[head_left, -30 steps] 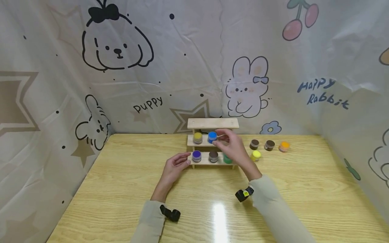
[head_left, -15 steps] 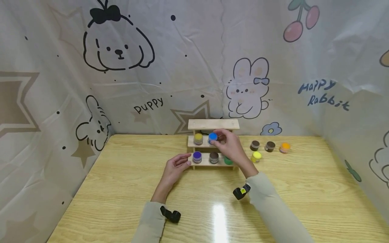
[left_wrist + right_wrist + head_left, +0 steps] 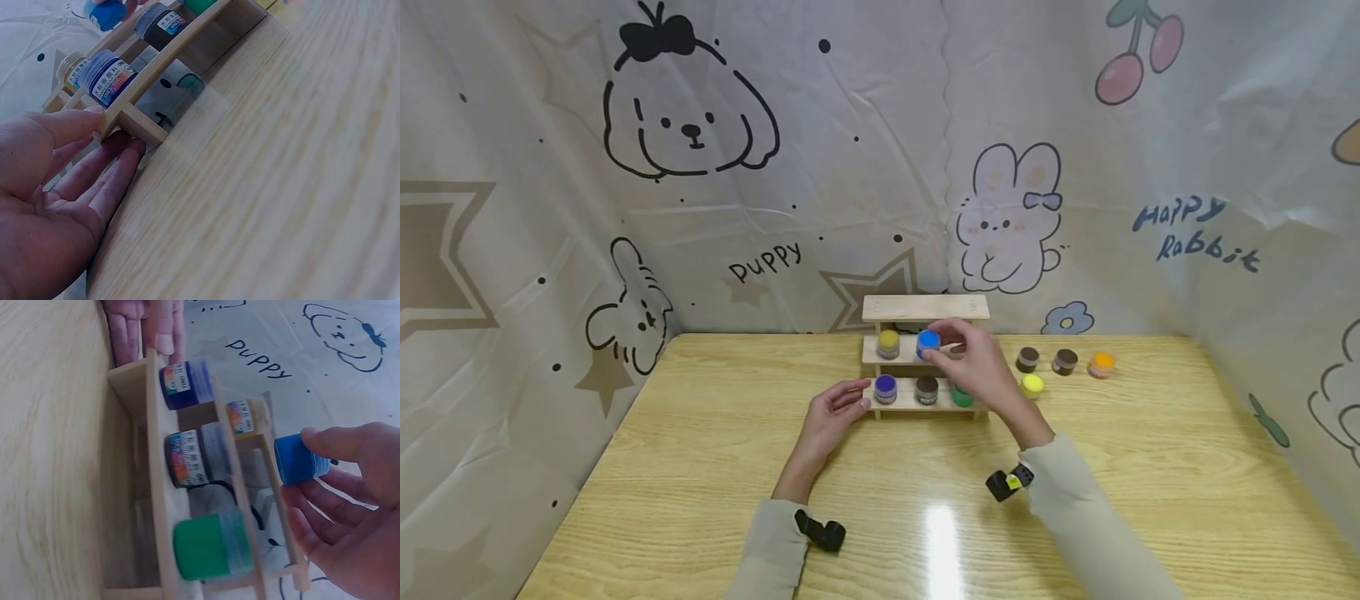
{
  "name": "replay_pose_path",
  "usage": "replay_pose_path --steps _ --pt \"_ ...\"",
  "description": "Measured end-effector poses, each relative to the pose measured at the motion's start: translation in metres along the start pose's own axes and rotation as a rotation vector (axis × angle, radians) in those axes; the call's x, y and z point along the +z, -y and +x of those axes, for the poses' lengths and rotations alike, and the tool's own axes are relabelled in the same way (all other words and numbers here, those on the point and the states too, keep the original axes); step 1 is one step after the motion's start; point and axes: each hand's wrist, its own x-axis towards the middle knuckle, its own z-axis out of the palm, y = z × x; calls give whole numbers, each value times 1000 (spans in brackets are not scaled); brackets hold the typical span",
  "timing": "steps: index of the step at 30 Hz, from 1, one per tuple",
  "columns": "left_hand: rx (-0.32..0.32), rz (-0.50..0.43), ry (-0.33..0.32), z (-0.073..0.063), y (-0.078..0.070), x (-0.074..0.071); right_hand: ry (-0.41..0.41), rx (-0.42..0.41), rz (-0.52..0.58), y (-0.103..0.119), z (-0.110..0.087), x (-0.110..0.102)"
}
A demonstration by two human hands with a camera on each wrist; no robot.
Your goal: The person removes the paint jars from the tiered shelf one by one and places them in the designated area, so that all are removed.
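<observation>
Blue jar (image 3: pixel 928 344) shifted slightly right in the pinching right hand (image 3: pixel 976 364), farther from the mustard-yellow jar (image 3: pixel 888 343), left hand (image 3: pixel 830 418) gripping the lower-left end of the wooden rack (image 3: pixel 925 307)

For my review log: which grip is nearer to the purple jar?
Left. The left grip holds the wooden rack at its left end, right beside the purple jar; the right grip is farther right and back, pinching the blue jar.

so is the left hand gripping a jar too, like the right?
No, the left hand holds the end of the wooden rack at its lower shelf, next to the purple jar.
</observation>
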Motion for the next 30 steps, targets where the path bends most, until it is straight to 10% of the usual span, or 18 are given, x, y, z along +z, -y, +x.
replay_pose_path --steps 30 --pt "19 -21 4 1 0 -1 -192 -37 -10 -16 -55 -71"
